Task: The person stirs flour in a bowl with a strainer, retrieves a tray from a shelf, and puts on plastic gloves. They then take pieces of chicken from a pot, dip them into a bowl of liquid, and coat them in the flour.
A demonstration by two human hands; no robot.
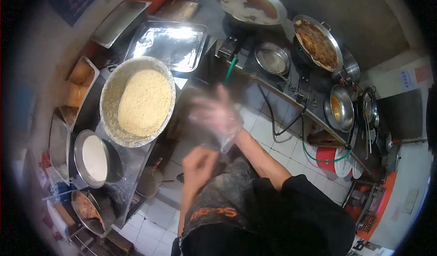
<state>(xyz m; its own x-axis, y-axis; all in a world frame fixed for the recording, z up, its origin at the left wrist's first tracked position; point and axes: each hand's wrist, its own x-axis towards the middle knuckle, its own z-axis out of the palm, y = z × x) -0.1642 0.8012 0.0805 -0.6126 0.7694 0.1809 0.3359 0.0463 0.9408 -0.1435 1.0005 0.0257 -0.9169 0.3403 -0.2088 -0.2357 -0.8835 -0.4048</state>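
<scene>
My right hand wears a clear plastic glove and is raised in front of me. Its fingers are spread and blurred by motion, with nothing in them. Just below, close to the glove's loose cuff, my left hand is bare, its fingers curled in. Whether they pinch anything is hidden by blur. To the left of both hands, a large metal bowl holds a mound of pale yellow flour-like powder.
A shiny metal tray lies behind the large bowl. A bowl of white contents and a bowl of raw-looking pieces stand nearer. Two wide pans, one of foamy oil and one of brown frying food, sit at the back right.
</scene>
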